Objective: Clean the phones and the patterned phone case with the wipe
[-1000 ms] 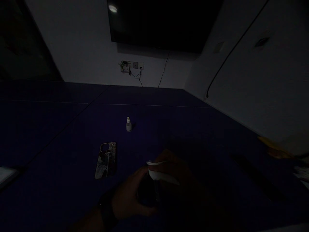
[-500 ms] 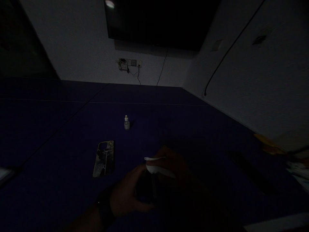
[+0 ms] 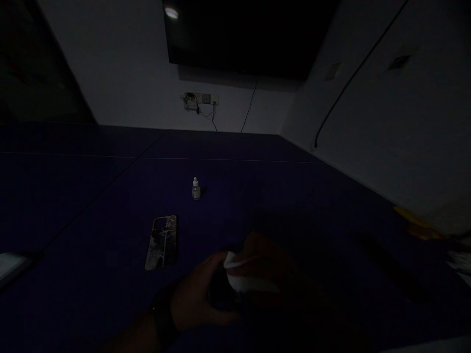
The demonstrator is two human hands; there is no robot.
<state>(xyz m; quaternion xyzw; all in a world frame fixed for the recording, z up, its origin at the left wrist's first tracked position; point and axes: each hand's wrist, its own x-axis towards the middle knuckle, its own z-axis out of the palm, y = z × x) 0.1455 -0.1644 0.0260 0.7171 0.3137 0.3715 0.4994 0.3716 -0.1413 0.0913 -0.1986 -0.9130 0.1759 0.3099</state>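
Note:
The scene is very dark. My left hand (image 3: 195, 296), with a dark band at its wrist, curls its fingers and thumb around the sides of a dark, flat phone (image 3: 222, 290). A folded white cloth (image 3: 250, 283) is pinched in my right hand (image 3: 263, 257) and lies against the phone's right part. Shadow hides most of the phone's face and my right fingers. Left of my hands, a patterned phone case (image 3: 161, 247) lies flat. Farther back stands a small clear dropper bottle (image 3: 196, 191) with a white top.
Everything rests on a dark blue table (image 3: 228, 171). A pale-topped object (image 3: 13, 264) sits at the left edge. To the right are a dark long shape (image 3: 386, 264) and a yellow item (image 3: 415, 220). A large screen (image 3: 243, 37) hangs above wall sockets (image 3: 200, 99).
The white cloth has shifted slightly down over the phone with my right hand, and its folds look different. My left hand keeps its grip. The view has tilted slightly.

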